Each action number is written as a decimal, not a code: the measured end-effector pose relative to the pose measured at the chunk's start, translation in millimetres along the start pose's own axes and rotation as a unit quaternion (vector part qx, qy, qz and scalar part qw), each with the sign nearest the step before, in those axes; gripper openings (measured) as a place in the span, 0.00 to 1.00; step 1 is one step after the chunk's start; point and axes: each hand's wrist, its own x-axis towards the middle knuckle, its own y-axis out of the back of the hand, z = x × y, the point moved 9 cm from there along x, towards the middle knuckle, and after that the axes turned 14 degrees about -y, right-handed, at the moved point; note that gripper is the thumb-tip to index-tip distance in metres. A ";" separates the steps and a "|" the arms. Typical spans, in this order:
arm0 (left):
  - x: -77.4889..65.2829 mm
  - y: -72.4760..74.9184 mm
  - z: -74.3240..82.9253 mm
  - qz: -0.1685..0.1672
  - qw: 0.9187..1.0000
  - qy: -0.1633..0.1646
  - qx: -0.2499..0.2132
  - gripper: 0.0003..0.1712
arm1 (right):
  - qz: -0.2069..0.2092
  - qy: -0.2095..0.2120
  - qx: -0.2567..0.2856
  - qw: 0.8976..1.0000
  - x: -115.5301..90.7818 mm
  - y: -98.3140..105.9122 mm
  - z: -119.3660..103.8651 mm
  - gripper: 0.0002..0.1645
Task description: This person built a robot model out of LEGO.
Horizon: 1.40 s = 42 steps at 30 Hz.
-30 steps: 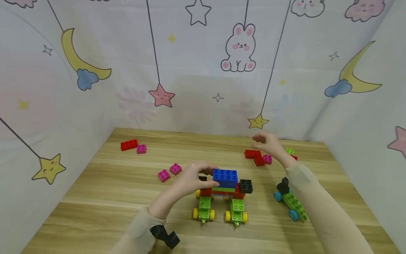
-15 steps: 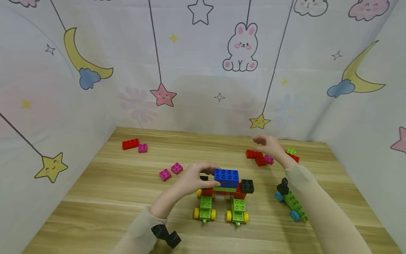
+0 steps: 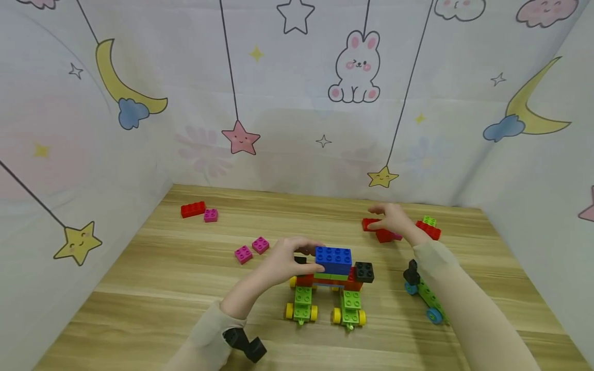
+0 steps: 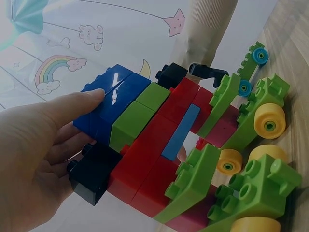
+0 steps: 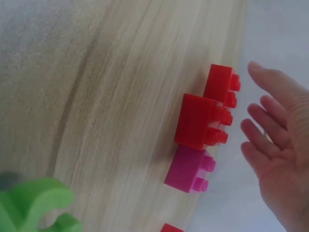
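My left hand (image 3: 289,260) grips the blue bricks (image 3: 333,262) on top of a brick-built vehicle, thumb on the near side and fingers behind. Beneath the blue lie light green bricks (image 4: 137,116), then red bricks (image 4: 145,145). Black bricks (image 3: 364,272) jut out at both ends. Lowest are green wheeled bases (image 3: 303,304) with yellow wheels. My right hand (image 3: 395,219) hovers above a small group at the back right, its fingers spread and holding nothing. That group has a red brick (image 5: 198,122), another red brick (image 5: 219,84) and a magenta brick (image 5: 186,169).
A green wheeled base with blue wheels (image 3: 428,299) lies partly under my right forearm. Farther right are a red brick (image 3: 429,230) and a lime brick (image 3: 429,221). Magenta bricks (image 3: 243,254) and a long red brick (image 3: 193,209) lie left. Fabric walls (image 3: 297,165) border the table.
My right hand has come down closer to the red and magenta bricks and now hides part of them. The left hand keeps its grip on the blue bricks. The head view has shifted slightly.
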 end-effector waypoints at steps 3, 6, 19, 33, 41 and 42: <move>0.3 -0.9 0.9 -0.001 1.000 -0.002 0.001 0.24 | -0.005 0.003 -0.009 1.000 0.1 -2.8 2.4 0.33; 0.1 -2.7 0.9 -0.004 1.000 -0.005 0.001 0.24 | -0.011 0.000 -0.018 1.000 -0.2 -5.5 6.9 0.33; -1.7 -3.7 -0.1 -0.002 1.000 0.000 -0.009 0.24 | -0.014 0.009 -0.033 0.999 4.0 -11.1 11.3 0.30; 0.6 -3.9 1.0 -0.001 1.000 -0.011 -0.003 0.23 | -0.005 -0.013 -0.029 1.000 5.7 -7.6 16.2 0.26; 0.2 -1.6 -1.0 0.006 1.000 -0.011 -0.009 0.23 | 0.030 -0.009 -0.010 0.999 1.7 11.8 1.4 0.27; 0.1 -1.3 -1.4 0.006 1.000 -0.010 -0.009 0.23 | 0.035 -0.005 -0.012 0.999 0.5 14.5 -2.0 0.27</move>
